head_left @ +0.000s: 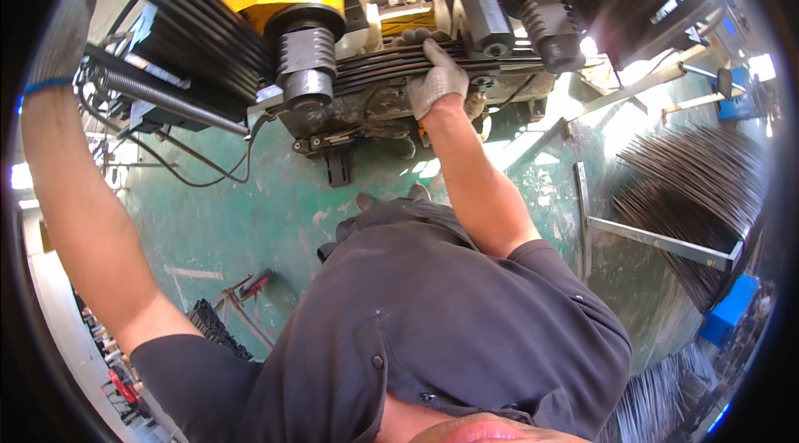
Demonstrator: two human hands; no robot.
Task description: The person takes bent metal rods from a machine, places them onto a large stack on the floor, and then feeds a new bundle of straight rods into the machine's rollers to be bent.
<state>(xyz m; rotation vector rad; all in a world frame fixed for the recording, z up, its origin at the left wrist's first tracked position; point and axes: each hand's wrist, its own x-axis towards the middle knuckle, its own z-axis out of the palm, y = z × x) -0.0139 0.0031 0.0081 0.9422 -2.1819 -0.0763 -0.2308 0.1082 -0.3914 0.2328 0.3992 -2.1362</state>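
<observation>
- In the head view, the work in hand is a bundle of metal bars (pixel 374 67) at the upper centre of the frame, lying across the machine between a left ribbed cylinder (pixel 307 52) and a right ribbed cylinder (pixel 549 23).
- Done, as far as I can judge: the bars are laid in the machine, gathered side by side near the grey block (pixel 483 19).
- Left, in my judgement: the bars look loaded but not released, so working them and taking them out probably remain. The fisheye bends straight edges, so I cannot tell whether they are already shaped.
- More rods (pixel 707 177) lie stacked at the right of the frame by a metal rack (pixel 657 242); whether they are waiting or finished is unclear.
- The right hand (pixel 439 81), in a pale glove, reaches up from the lower centre with the forearm slanting left. Its fingers curl over the far side of the bars, closed about them, with the thumb raised along the top.
- The left arm stretches up the left edge, elbow nearly straight. The left hand (pixel 60 31), in a grey glove, runs into the upper-left rim; its fingers are lost there, so I cannot tell how far open they are or whether they hold anything.
</observation>
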